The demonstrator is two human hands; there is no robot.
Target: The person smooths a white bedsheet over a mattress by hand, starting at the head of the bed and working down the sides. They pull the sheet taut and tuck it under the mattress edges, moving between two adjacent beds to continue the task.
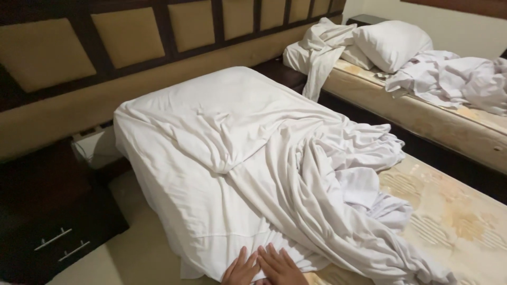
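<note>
Both hands at bottom edge, side by side, touching — left hand [241, 269] and right hand [281, 268] flat, fingers spread, pressing on white sheet [232, 158], grasping nothing. Sheet rumpled over near bed's mattress [454, 216] — bunched toward right. Dark nightstand [50, 211] at left.

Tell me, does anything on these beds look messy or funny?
Yes. The white sheet lies crumpled and bunched, leaving the patterned mattress bare. On the far bed, a pillow and rumpled linens sit heaped.
</note>
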